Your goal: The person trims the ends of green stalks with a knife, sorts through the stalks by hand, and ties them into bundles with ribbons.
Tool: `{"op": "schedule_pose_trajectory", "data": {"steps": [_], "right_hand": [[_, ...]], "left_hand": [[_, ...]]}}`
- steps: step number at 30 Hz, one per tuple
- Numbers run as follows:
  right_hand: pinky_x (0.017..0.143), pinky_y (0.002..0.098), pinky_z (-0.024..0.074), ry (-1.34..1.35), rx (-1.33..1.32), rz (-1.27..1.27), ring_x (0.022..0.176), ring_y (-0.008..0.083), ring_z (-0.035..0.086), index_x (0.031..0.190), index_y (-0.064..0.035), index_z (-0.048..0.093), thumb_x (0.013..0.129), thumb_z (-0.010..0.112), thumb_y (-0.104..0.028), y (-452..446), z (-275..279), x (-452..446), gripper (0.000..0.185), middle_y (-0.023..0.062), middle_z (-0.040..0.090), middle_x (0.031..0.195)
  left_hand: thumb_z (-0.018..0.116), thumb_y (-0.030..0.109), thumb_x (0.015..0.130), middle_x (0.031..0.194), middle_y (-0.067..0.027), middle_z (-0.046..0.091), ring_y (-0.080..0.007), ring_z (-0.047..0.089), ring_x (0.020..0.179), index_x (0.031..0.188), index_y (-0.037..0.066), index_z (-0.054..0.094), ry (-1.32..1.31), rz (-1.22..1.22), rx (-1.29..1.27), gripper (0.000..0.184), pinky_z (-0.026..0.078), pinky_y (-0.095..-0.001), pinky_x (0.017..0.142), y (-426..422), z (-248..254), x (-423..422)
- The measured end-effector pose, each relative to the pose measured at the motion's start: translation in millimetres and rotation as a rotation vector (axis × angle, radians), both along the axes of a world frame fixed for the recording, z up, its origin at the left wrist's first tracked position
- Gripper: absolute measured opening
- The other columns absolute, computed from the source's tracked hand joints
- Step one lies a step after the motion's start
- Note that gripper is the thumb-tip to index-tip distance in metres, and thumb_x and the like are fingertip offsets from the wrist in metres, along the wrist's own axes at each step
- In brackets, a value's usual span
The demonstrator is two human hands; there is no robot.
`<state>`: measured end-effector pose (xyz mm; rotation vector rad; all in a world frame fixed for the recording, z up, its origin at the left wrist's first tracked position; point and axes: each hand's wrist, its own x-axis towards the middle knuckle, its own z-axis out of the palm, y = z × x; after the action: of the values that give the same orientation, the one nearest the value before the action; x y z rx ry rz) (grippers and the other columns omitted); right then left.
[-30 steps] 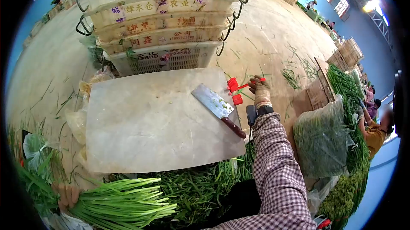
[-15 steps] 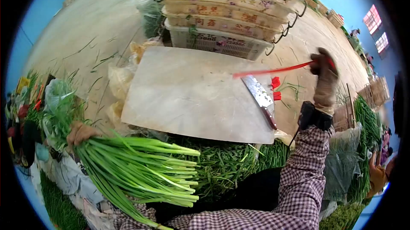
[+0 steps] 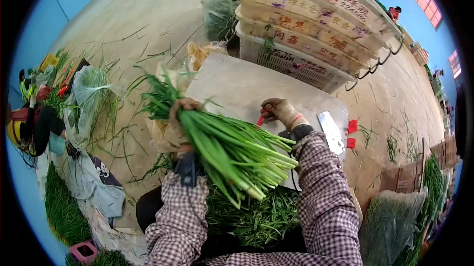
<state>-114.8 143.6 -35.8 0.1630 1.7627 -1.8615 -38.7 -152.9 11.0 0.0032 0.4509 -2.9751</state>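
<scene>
A bundle of long green stalks [image 3: 232, 142] is gripped near its leafy end by my left hand [image 3: 186, 110], with the pale cut ends pointing right. My right hand [image 3: 277, 110], gloved, pinches a red strip [image 3: 260, 120] just beyond the bundle. Both hands are over the white board [image 3: 237, 81], and the bundle hides part of its near side. The cleaver [image 3: 331, 132] lies on the board's right part, its handle hidden by my right sleeve. Red pieces [image 3: 352, 126] sit at the board's right edge.
Stacked white crates [image 3: 306, 24] stand behind the board. Loose greens [image 3: 256, 216] lie below it. A plastic-wrapped pile [image 3: 395, 221] is at the lower right. Another person [image 3: 47, 122] sits at the far left beside a plastic bag [image 3: 89, 98]. Cut leaves litter the floor.
My left hand has lifted the bundle rightward over the board. My right hand has come back left and down toward it with the red strip. The view has turned left.
</scene>
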Motion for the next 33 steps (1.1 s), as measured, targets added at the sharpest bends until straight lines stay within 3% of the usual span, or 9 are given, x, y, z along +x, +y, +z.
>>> {"op": "schedule_pose_trajectory", "data": {"steps": [3, 7, 12, 14, 16, 22, 27, 30, 33], "right_hand": [[0.069, 0.0366, 0.0599, -0.009, -0.026, 0.082, 0.077, 0.0199, 0.069, 0.113, -0.0013, 0.060, 0.099, 0.053, -0.011, 16, -12, -14, 0.019, 0.0111, 0.068, 0.098], [0.072, 0.0351, 0.0592, -0.026, -0.005, 0.140, 0.081, 0.0189, 0.068, 0.116, -0.0020, 0.060, 0.100, 0.053, -0.015, 24, -19, -21, 0.022, 0.0097, 0.068, 0.101], [0.084, 0.0303, 0.0543, 0.220, 0.274, 0.180, 0.100, 0.0179, 0.064, 0.135, -0.0056, 0.051, 0.095, 0.062, -0.014, 20, 13, -8, 0.042, 0.0094, 0.065, 0.111], [0.096, 0.0316, 0.0476, 0.539, 0.897, 0.337, 0.118, 0.0224, 0.057, 0.141, -0.0085, 0.045, 0.088, 0.071, -0.018, 29, 39, -3, 0.061, 0.0147, 0.057, 0.133], [0.102, 0.0355, 0.0439, 0.405, 0.804, 0.225, 0.125, 0.0288, 0.053, 0.142, -0.0092, 0.043, 0.085, 0.074, -0.022, 41, 44, -3, 0.067, 0.0165, 0.050, 0.141], [0.111, 0.0439, 0.0344, 0.986, 1.058, 0.481, 0.134, 0.0376, 0.040, 0.146, -0.0127, 0.037, 0.064, 0.085, -0.041, -29, 135, 79, 0.099, 0.0211, 0.039, 0.147], [0.116, 0.0597, 0.0110, 0.954, 1.357, 1.007, 0.143, 0.0373, 0.023, 0.152, -0.0256, 0.026, 0.066, 0.073, -0.064, -94, 109, 138, 0.105, 0.0150, 0.024, 0.156], [0.116, 0.0602, 0.0088, 1.293, 1.606, 0.563, 0.145, 0.0357, 0.021, 0.153, -0.0311, 0.019, 0.068, 0.071, -0.066, -75, 38, 122, 0.105, 0.0119, 0.021, 0.158], [0.114, 0.0617, 0.0131, 0.744, 1.594, 0.594, 0.144, 0.0358, 0.023, 0.152, -0.0311, 0.020, 0.069, 0.074, -0.062, -68, 87, 103, 0.104, 0.0112, 0.026, 0.156]], "left_hand": [[0.056, 0.025, 0.092, 0.070, -0.0056, 0.055, -0.0220, 0.056, 0.071, 0.076, 0.005, 0.055, -0.187, -0.001, -0.644, 0.026, 0.052, -0.0375, 0.075, 7, -60, -24], [0.051, 0.027, 0.092, 0.068, -0.0070, 0.052, -0.0263, 0.056, 0.069, 0.073, 0.006, 0.052, -0.571, 0.024, -0.789, 0.028, 0.052, -0.0380, 0.072, 23, -75, -33], [0.053, 0.021, 0.087, 0.070, -0.0062, 0.048, -0.0266, 0.057, 0.070, 0.073, 0.007, 0.049, -0.852, 0.035, -0.753, 0.021, 0.050, -0.0377, 0.067, 29, -54, -44], [0.055, 0.020, 0.085, 0.069, -0.0067, 0.048, -0.0267, 0.057, 0.069, 0.073, 0.007, 0.049, -0.874, 0.006, -0.743, 0.020, 0.049, -0.0376, 0.067, 26, -49, -43], [0.055, 0.021, 0.084, 0.072, -0.0121, 0.055, -0.0296, 0.059, 0.066, 0.071, 0.005, 0.048, -0.896, 0.037, -0.789, 0.021, 0.052, -0.0399, 0.063, 22, -65, -49], [0.057, 0.022, 0.082, 0.071, -0.0095, 0.054, -0.0265, 0.059, 0.063, 0.070, 0.005, 0.050, -0.927, 0.055, -0.760, 0.022, 0.051, -0.0373, 0.056, 20, -78, -58], [0.060, 0.023, 0.079, 0.072, -0.0054, 0.056, -0.0221, 0.053, 0.058, 0.067, 0.006, 0.054, -0.959, -0.026, -0.867, 0.021, 0.047, -0.0359, 0.059, 19, -68, -53], [0.060, 0.019, 0.079, 0.072, -0.0047, 0.056, -0.0216, 0.054, 0.059, 0.067, 0.007, 0.055, -0.937, -0.081, -0.927, 0.018, 0.047, -0.0351, 0.058, 16, -66, -51], [0.061, 0.020, 0.080, 0.072, -0.0046, 0.058, -0.0219, 0.054, 0.059, 0.068, 0.007, 0.057, -0.850, -0.113, -1.001, 0.018, 0.047, -0.0345, 0.058, 4, -88, -58]]}}
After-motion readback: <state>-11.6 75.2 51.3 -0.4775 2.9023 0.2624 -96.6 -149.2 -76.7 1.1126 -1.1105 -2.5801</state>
